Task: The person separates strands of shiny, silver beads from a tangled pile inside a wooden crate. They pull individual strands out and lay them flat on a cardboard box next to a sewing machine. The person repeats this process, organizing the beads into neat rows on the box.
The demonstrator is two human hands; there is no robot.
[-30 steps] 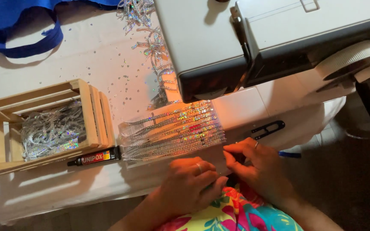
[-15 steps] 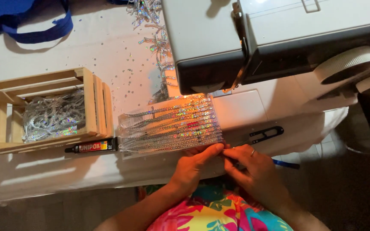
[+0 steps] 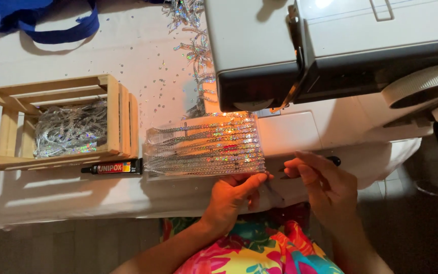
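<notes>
We judge the step in hand to be sorting the sequin strands at the near edge of the white table [image 3: 51, 193]; what it calls for is a fine pinch on one strand's end.

Our left hand [image 3: 231, 195] lies with curled fingers and the thumb stretched to two o'clock, touching the lower right corner of the flat sheet of iridescent silver sequin strands [image 3: 204, 144]. Whether it pinches a strand, we cannot tell.

Our right hand [image 3: 325, 182], at three o'clock from the left, is loosely open, fingers bent, with nothing visibly gripped. A small black tool [image 3: 333, 160] lies just behind its fingers.

The sheet sits under the white sewing machine [image 3: 330, 45], lit by its lamp.
</notes>
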